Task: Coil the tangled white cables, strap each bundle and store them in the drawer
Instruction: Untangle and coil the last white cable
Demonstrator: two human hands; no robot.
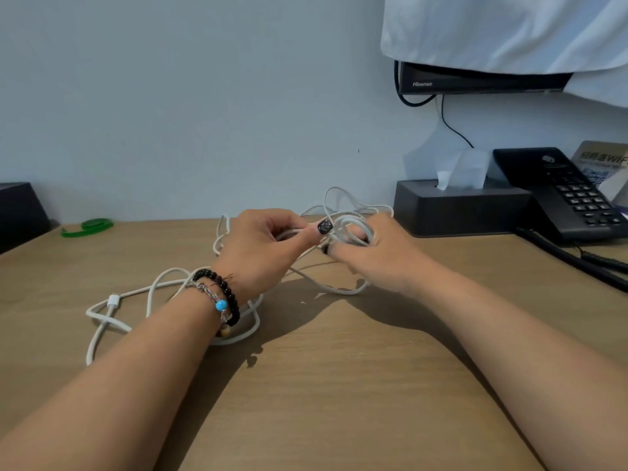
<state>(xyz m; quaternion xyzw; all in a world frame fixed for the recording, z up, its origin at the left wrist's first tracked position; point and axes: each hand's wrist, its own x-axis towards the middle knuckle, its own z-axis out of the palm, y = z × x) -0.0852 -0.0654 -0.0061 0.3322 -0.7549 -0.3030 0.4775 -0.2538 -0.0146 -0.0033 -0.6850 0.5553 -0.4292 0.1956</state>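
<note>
Tangled white cables [112, 321] sprawl over the wooden desk [339, 385], from the left under my forearm to the back middle. One plug end [114, 300] lies at the left. My right hand [380, 253] holds a small coil of white cable [350, 226] looped round its fingers. My left hand [265, 246] pinches a strand of that cable just beside the coil, thumb on top. Loose loops rise behind both hands. A green strap [89, 227] lies curled at the desk's back left. No drawer is in view.
A dark tissue box [458, 209] stands at the back right, with a black desk phone [560, 195] and its cord beside it. A dark box [20, 212] sits at the far left edge. A cloth-covered TV [475, 78] hangs on the wall above.
</note>
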